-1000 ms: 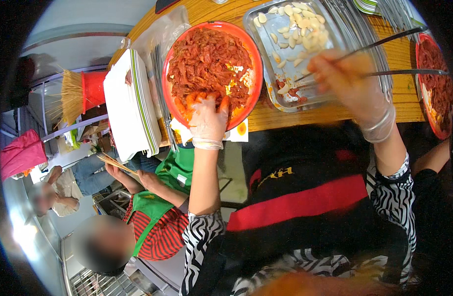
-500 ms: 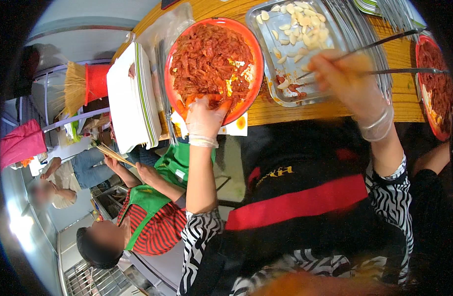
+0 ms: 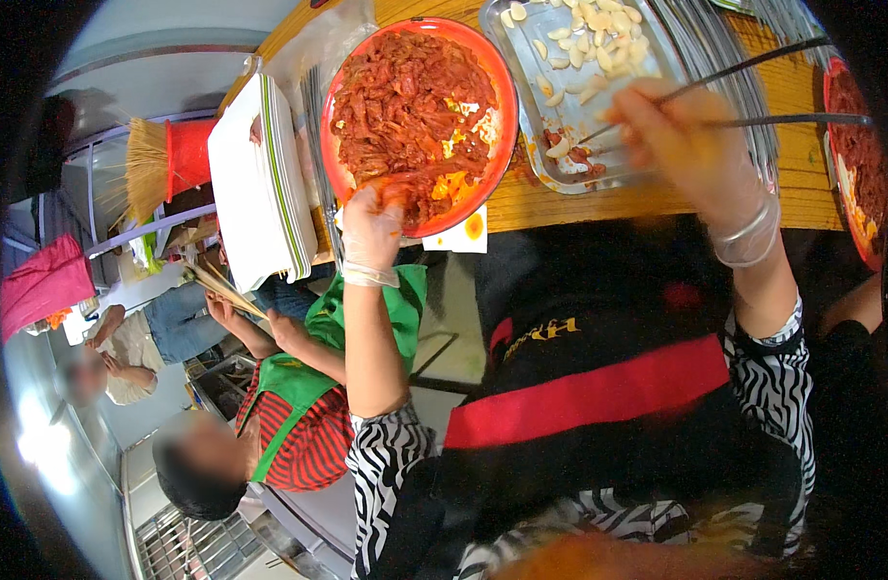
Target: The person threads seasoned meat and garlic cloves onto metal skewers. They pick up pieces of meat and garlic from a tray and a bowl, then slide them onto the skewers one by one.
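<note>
My left hand (image 3: 371, 232), in a clear plastic glove, is at the near left rim of a red-rimmed round plate (image 3: 509, 116). Its bent fingers close on a strip of the red marinated meat (image 3: 405, 87) heaped there. My gloved right hand (image 3: 690, 145) is blurred by motion. It grips two thin metal skewers (image 3: 753, 64), whose long ends point right. One tip reaches over a metal tray (image 3: 545, 172). Pale garlic cloves (image 3: 608, 39) lie in the tray's far part, and a few red scraps near its front edge.
More metal skewers (image 3: 710, 68) lie right of the tray. A second plate of meat (image 3: 855, 184) stands at the far right. White, green-edged trays (image 3: 260, 184) are stacked at the left. A co-worker in a green apron (image 3: 299, 387) holds wooden sticks (image 3: 226, 290).
My left hand has shifted slightly left and drawn its spread fingers together on the meat. My right hand has moved slightly to the right, still with the skewers.
</note>
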A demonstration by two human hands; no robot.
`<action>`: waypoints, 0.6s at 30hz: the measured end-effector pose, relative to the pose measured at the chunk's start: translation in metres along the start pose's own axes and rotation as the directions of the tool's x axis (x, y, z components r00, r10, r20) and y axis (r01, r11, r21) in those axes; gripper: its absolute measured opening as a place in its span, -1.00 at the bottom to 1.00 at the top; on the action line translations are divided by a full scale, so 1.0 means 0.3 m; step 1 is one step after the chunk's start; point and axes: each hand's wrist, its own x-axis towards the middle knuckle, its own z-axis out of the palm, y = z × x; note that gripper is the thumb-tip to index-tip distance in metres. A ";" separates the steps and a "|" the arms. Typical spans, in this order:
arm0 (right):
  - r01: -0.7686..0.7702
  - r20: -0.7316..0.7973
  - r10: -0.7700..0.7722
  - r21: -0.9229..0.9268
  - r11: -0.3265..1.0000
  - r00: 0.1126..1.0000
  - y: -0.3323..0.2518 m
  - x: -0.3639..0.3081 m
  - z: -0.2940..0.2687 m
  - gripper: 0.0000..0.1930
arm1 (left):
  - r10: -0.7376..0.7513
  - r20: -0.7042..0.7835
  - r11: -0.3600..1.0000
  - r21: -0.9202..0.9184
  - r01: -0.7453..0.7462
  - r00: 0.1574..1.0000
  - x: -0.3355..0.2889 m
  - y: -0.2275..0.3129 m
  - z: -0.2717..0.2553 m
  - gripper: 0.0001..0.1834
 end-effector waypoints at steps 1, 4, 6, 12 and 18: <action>-0.006 -0.005 0.006 0.015 1.000 1.000 0.006 -0.001 0.002 -0.67 | -0.037 0.024 0.990 -0.134 0.040 0.999 0.001 -0.007 -0.012 -0.85; -0.024 0.001 0.024 0.012 1.000 1.000 0.023 0.000 -0.001 -0.67 | -0.064 0.076 0.975 -0.209 0.078 0.995 0.004 -0.013 -0.058 -0.81; -0.034 0.004 0.034 0.053 0.998 0.999 0.033 0.001 -0.002 -0.67 | -0.021 0.087 0.928 -0.368 0.052 0.996 0.002 -0.031 -0.083 -0.79; -0.026 -0.005 0.027 0.069 0.997 1.000 0.031 -0.002 -0.004 -0.67 | -0.185 0.156 0.779 -0.579 0.242 0.970 0.014 0.036 -0.107 -0.79; 0.018 -0.020 -0.016 0.077 0.997 1.000 0.049 -0.004 0.000 -0.68 | -0.180 0.140 0.867 -0.444 0.224 0.974 0.007 0.050 -0.105 -0.65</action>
